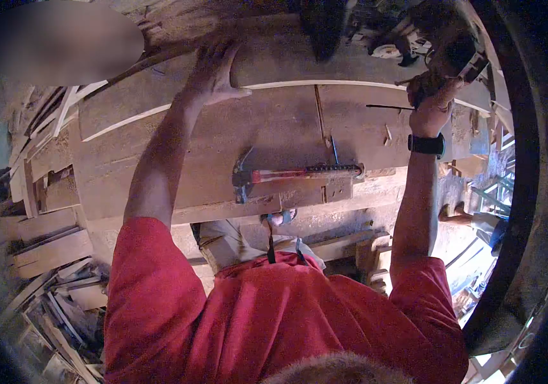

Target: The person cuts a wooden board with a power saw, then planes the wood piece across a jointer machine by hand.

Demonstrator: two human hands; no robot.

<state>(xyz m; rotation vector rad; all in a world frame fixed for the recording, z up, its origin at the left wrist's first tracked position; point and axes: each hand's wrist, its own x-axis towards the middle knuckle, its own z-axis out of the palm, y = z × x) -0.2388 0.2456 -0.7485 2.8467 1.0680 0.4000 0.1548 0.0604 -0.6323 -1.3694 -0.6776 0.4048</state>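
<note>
My left hand lies with fingers stretched and thumb out on a long brown board with a pale edge, at the far side of the workbench. At the board's right end, my right hand is closed around a dark hand-held tool; its kind is hard to make out in the shadow. A thin dark rod sticks out to the left beside that hand. Nearer to my body, a hammer with a red and black handle rests on the bench, its head to the left.
Scrap wood is piled at the lower left, and more strips lean at the upper left near a blurred person. Another person's bare feet show at the right. A dark post curves along the right side. Cluttered items lie beyond the bench.
</note>
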